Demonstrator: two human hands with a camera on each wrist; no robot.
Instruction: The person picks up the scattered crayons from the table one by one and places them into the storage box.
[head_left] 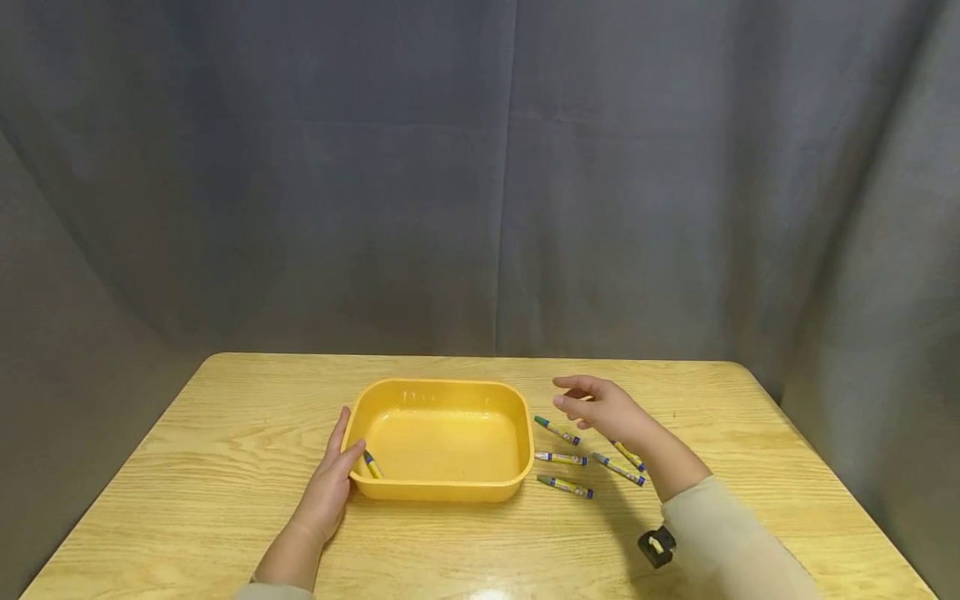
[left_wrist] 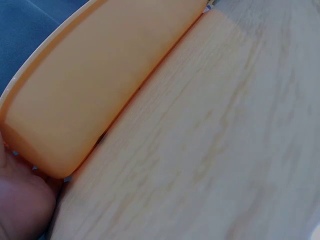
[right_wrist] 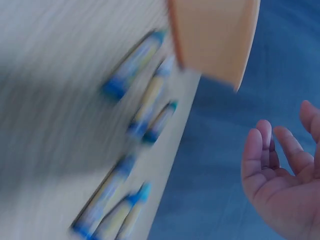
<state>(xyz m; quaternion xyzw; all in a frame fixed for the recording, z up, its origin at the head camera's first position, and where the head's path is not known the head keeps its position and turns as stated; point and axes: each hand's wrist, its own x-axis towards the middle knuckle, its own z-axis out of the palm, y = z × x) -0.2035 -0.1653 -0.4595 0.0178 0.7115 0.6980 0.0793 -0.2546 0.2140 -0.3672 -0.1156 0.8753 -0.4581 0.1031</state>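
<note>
Yellow tray (head_left: 441, 492): upright on the wooden surface (head_left: 420, 554), open side up, inner floor mostly bare.
Left hand (head_left: 328, 492): pinching the tray's left side, thumb over the rim, fingers along the outer wall.
Right hand (head_left: 603, 410): raised over the surface, to the right of the tray; fingers loosely bent, thumb apart from fingertips, nothing visible in the grasp.
Blue-tipped crayon (head_left: 373, 467): inside the tray, at the near left corner, aslant, close to the left thumb.
Green-tipped crayon (head_left: 557, 430): outside, flat on the surface, just beside the tray's right wall.
White-tipped crayon (head_left: 562, 459): outside, tip pointing at the right wall; contact not confirmable.
Dark-tipped crayon (head_left: 566, 487): outside, nearest to the person among those by the wall.
Grey-tipped crayon (head_left: 618, 468): outside, farther right, apart from the wall.
Partly hidden crayon (head_left: 628, 456): outside, just beside the grey-tipped crayon, one end obscured by the right arm.
Count outside: at least five; possible sixth in the right wrist view, too blurred to confirm.
Done: one crayon visible in the tray; judged an early stage of gathering.
Left: all crayons outside the tray, by the same judgement; none visibly held.
Backdrop: grey curtain (head_left: 405, 192) behind the surface.
</note>
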